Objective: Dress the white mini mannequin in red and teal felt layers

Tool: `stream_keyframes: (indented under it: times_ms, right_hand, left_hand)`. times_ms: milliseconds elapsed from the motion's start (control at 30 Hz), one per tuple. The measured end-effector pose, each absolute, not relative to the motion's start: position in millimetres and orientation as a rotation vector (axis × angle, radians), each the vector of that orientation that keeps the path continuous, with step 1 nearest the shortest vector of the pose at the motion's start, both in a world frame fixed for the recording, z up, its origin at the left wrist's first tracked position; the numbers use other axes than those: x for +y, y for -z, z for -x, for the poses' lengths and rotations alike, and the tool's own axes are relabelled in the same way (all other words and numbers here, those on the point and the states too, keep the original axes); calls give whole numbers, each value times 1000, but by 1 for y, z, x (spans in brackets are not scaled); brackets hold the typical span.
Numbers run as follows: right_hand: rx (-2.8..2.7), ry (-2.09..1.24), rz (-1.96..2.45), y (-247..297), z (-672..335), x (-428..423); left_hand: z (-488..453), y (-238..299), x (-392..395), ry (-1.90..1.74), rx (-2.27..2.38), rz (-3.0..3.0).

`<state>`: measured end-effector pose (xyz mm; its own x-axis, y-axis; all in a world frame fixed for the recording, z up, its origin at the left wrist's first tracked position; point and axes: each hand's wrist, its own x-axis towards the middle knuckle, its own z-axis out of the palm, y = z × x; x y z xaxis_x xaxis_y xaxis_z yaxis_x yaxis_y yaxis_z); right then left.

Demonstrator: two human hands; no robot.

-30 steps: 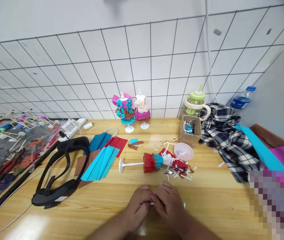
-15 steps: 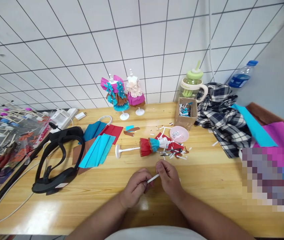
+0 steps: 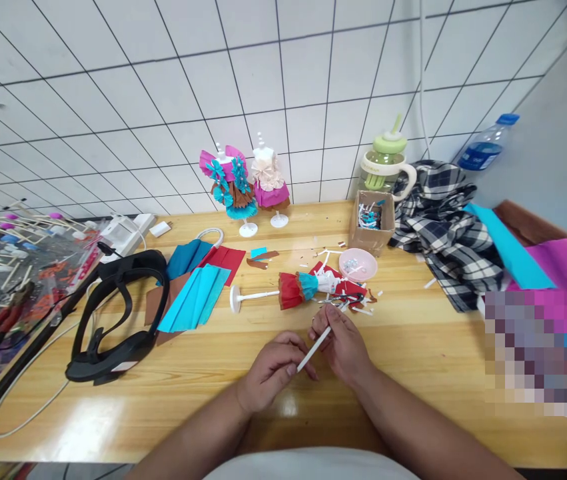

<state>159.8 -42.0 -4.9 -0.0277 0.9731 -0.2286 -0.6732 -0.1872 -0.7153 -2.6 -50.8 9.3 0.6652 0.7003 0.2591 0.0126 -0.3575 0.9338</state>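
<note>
White strip (image 3: 314,348) held on the near side of the lying dress form (image 3: 308,285)

The white strip runs on a slant between the person's two hands, raised above the counter (image 3: 203,373), nearer the person than the dress form and apart from it. By its look it should be very light, thin and easily bent, more apt to crease or tear than to slip. A hold close to each end, thumb and fingertip flat against its faces, would suit it and spare the middle.

The right hand (image 3: 343,347), the closer one to the dress form, has its grip closed on the strip's upper end, thumb against index finger, the other fingers curled in. The left hand (image 3: 270,373), farther from the form, is at the lower end, thumb tip by the strip, fingers loosely bent and reaching behind it. Whether that grip pinches the end or merely steadies it, I cannot tell from this angle.

White scraps (image 3: 362,311) are strewn about the form's bodice end. The pink dish (image 3: 372,268) stands just behind that end, with the cardboard box (image 3: 374,239) beyond, and folded blue paper (image 3: 196,297) lies just left of the form's round base.
</note>
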Motion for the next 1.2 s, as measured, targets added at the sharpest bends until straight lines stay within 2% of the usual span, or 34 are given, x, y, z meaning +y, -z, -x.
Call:
stream_keyframes:
  times_ms: [233,467,567,767,933,1100,1200]
  right_hand:
    - [-522,-1541,879,10,-165,-37]
    - [-1412,-988,1028,0,-177,-46]
    - [-1595,-879,1014,-2,-176,-50]
    - [-1234,-1196,1108,14,-166,-53]
    - [-816,-1462,1003,20,-160,-49]
    - [-579,-1576,917,15,-157,-45]
    - [-671,-1556,980,15,-159,-45]
  left_hand:
    - [-1,-11,-51,-819,568,-1921]
    - [2,-6,-52,-830,694,-1912]
    - [1,-4,-53,-861,710,-1870]
    - [5,1,-53,-909,653,-1780]
    - [6,0,-53,-923,649,-1767]
    - [5,-3,-53,-922,644,-1817]
    - [4,-4,-53,-904,674,-1862]
